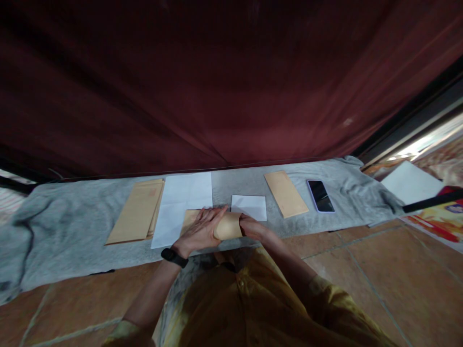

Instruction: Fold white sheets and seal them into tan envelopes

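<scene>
We count two hands (204,227), at least four envelopes (286,193), at least two white papers (186,193), one phone (321,196), one watch (174,258)

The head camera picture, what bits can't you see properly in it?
All in the head view:
- Fingers of the bare right hand: hidden inside the bulging tan paper envelope.
- Lower right part of the large white paper sheet: covered by that envelope.
- Faint reddish print on the stacked tan paper envelopes: too small and blurred to read.
- Red and yellow printed item: cut off by the right edge.
</scene>
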Demonstrator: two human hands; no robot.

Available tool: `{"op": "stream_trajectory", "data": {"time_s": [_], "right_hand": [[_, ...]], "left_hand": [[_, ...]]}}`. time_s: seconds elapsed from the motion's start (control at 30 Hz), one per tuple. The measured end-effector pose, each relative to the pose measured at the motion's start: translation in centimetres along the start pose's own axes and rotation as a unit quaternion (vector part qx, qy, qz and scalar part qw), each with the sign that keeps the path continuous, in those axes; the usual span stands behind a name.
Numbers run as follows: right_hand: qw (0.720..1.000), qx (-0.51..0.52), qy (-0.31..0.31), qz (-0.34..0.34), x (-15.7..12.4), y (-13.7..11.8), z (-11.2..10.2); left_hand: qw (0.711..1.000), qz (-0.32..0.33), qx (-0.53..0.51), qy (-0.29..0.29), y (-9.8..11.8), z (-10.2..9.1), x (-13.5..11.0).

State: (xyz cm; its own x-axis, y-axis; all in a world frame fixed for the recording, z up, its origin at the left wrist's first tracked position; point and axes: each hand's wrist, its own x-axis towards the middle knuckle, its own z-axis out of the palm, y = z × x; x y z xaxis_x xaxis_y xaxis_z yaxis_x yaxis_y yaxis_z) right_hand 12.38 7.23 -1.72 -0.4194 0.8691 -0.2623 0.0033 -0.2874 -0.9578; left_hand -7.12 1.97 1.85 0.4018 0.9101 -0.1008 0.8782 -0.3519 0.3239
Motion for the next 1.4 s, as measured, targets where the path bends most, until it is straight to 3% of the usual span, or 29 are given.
{"op": "stream_trajectory", "data": {"time_s": [0.07, 0.13, 0.37, 0.47, 0.53, 0.63, 0.77, 0.93, 1.23, 1.4], "right_hand": [[0.995, 0.048, -0.076, 0.034, -0.5, 0.5, -1.4], [0.994, 0.059, -0.089, 0.039, -1.1, 0.8, -2.9], [0.999, 0.041, -0.019, 0.024, -2.8, 0.9, -7.1], [0.995, -0.050, 0.081, -0.022, -2.8, 1.4, -8.5], [0.967, -0.171, 0.173, -0.073, -2.6, 1.8, -9.4], [0.889, -0.362, 0.261, -0.101, -2.4, 1.9, -10.4], [0.814, -0.512, 0.271, -0.035, -1.5, 1.2, -10.1], [0.773, -0.575, 0.267, 0.032, -0.2, 0.4, -8.5], [0.779, -0.554, 0.283, 0.076, 0.7, 0.1, -8.3], [0.808, -0.524, 0.264, 0.054, 0.5, 0.7, -8.8]], "left_hand": [[1.000, -0.007, -0.006, -0.001, 0.0, 0.0, 0.0], [1.000, -0.011, -0.010, -0.001, -0.1, 0.0, 0.1], [0.999, -0.035, -0.009, -0.002, -0.2, -0.2, 0.0], [0.998, -0.055, -0.004, -0.016, -0.2, -0.4, 0.1], [0.998, -0.065, 0.000, -0.017, -0.3, -0.5, 0.1], [0.997, -0.078, 0.004, -0.008, -0.7, -0.6, -0.2], [0.996, -0.089, 0.012, 0.001, -1.4, -0.3, -0.7], [0.996, -0.083, 0.023, 0.011, -1.8, 0.6, -1.2], [0.995, -0.097, 0.025, 0.006, -2.0, 1.2, -1.4], [0.995, -0.097, 0.020, 0.010, -1.9, 1.2, -1.4]]}}
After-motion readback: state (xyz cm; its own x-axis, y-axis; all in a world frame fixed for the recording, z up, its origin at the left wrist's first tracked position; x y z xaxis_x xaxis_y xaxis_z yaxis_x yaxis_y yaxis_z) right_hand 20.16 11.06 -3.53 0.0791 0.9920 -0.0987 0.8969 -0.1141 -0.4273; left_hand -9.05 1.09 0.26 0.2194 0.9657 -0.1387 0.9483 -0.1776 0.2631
